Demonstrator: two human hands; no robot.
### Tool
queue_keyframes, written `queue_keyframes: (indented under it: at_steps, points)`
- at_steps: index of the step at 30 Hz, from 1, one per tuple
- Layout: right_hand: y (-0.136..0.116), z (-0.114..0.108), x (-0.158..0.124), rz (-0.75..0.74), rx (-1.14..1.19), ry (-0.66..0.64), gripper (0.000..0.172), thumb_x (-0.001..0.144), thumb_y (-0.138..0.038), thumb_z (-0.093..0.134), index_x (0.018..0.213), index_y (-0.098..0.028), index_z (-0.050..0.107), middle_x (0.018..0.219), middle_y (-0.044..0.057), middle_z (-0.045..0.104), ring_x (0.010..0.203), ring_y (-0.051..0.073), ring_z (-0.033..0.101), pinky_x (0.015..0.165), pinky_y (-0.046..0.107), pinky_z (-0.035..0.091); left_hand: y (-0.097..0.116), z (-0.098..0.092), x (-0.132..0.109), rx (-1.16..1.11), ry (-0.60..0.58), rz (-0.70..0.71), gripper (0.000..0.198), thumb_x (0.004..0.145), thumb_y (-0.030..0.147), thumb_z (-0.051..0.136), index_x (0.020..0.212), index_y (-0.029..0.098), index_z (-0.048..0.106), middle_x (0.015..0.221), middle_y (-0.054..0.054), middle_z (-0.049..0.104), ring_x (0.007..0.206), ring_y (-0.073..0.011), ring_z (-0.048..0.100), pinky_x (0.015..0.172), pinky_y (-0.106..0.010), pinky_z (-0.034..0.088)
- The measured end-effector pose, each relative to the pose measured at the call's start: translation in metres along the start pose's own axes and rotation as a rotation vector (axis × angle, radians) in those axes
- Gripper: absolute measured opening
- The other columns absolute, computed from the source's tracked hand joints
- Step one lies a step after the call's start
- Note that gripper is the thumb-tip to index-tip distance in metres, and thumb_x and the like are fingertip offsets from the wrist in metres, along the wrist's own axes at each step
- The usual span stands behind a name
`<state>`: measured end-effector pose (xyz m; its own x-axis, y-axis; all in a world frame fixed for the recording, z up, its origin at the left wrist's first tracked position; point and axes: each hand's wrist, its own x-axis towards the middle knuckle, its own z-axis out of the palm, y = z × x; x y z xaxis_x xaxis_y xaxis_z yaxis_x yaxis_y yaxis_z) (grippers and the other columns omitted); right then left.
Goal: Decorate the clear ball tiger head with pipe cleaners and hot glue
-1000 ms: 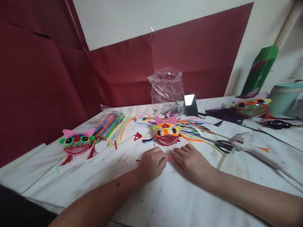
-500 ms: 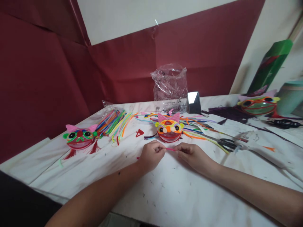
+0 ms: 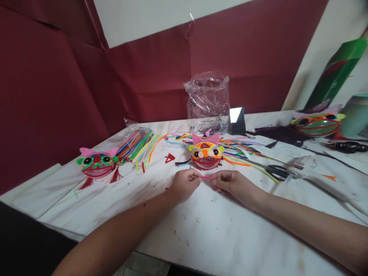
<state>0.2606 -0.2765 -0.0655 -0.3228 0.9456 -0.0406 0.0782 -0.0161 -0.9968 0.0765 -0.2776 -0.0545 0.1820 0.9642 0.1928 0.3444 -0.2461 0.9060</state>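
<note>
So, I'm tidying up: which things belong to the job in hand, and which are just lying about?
Likely belonging:
pink strip between left hand and right hand
middle animal face
coloured strips
scissors
glue gun

Apparently just lying about:
phone-like device
clear plastic bag
green box

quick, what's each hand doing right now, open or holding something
Left hand: closed, pinching one end of a short pink strip.
Right hand: closed, fingertips pinching the same pink strip from the other side.
</note>
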Motion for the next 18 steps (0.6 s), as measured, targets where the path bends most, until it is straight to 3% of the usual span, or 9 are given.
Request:
queue_keyframes:
  at_steps: [8,14,18]
  points:
    - [0.004,-0.001,0.001,-0.027,-0.128,0.014,0.037,0.061,-0.053,0.069,0.064,-0.018,0.058,0.048,-0.007,0.043,0.043,0.007,0.031,0.044,0.024,0.019,0.003,0.003,-0.001,0.018,0.033,0.015,0.008,0.070,0.019,0.058,0.071,0.014,0.065,0.055,0.004,0.055,0.050,-0.0072,0.046,0.049,-0.018,0.036]
    - [-0.004,-0.007,0.011,-0.174,-0.129,0.202,0.036,0.063,-0.054,0.066,0.064,-0.019,0.055,0.048,-0.006,0.043,0.044,0.008,0.033,0.045,0.024,0.023,0.003,0.007,0.010,0.033,0.136,0.129,0.007,0.073,0.017,0.056,0.075,0.016,0.062,0.060,0.003,0.058,0.055,-0.0084,0.052,0.052,-0.018,0.041]
    - [-0.005,-0.010,0.014,-0.164,-0.122,0.213,0.036,0.064,-0.054,0.066,0.066,-0.019,0.056,0.049,-0.006,0.044,0.045,0.009,0.035,0.045,0.025,0.026,-0.002,0.010,0.011,0.060,0.145,0.153,0.007,0.075,0.018,0.055,0.077,0.016,0.062,0.059,0.003,0.058,0.053,-0.0082,0.051,0.051,-0.018,0.041]
